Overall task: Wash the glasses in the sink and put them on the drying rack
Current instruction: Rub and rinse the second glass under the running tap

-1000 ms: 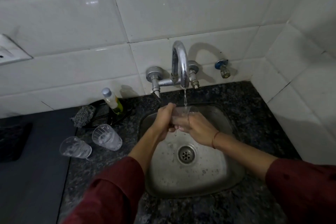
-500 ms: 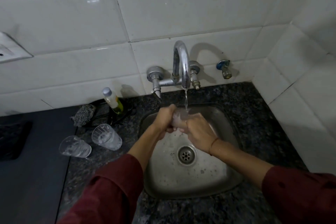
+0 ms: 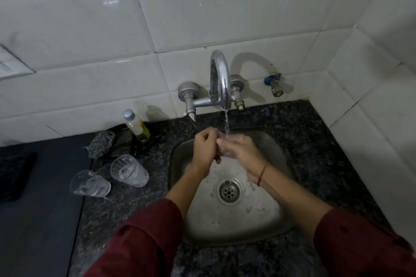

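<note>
My left hand (image 3: 206,148) and my right hand (image 3: 242,153) meet over the steel sink (image 3: 236,220), under a thin water stream from the chrome tap (image 3: 221,78). A clear glass (image 3: 224,153) shows only faintly between them. My right hand wraps it from the right. My left hand's curled fingers grip its other end. Most of that glass is hidden by my fingers. Two more clear, wet glasses lie on their sides on the dark granite counter left of the sink, one nearer the sink (image 3: 129,171) and one further left (image 3: 90,184).
A soap bottle (image 3: 137,126) and a grey scrubber (image 3: 100,144) sit by the wall behind the lying glasses. A dark grey surface with a black mat (image 3: 15,175) lies at far left. White tiled walls close off the back and right; a small valve (image 3: 274,83) sticks out.
My hands have kept rubbing together under the water and shifted slightly. The two glasses on the counter have not moved.
</note>
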The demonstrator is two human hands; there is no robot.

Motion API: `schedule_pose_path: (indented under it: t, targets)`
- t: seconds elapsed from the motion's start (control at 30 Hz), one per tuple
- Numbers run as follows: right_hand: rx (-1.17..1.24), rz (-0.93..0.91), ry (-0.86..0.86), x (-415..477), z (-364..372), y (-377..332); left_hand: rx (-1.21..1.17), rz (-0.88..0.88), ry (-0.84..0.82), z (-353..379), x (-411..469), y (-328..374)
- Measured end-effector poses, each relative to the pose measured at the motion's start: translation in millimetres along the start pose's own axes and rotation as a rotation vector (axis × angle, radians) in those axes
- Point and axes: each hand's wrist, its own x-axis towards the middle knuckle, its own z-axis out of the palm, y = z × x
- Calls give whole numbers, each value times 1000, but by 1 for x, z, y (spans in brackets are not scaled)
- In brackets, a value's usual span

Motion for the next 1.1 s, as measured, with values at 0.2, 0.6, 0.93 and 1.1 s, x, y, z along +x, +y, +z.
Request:
schedule_pose_path:
  t: [0.2, 0.6, 0.93, 1.1]
  targets:
    - [-1219, -446, -469, 10, -17, -4, -33, -673, -260, -22, 12, 2]
    - [-1193, -374, -416, 2, -4, -2, -66, -445, -224, -27, 8, -3]
    - [-830, -156, -376, -8, 11, -22, -88, -253, 30, -29, 7, -5]
    - [-1089, -580, -254, -6, 12, -22, -346, -508, -147, -29, -6, -12]
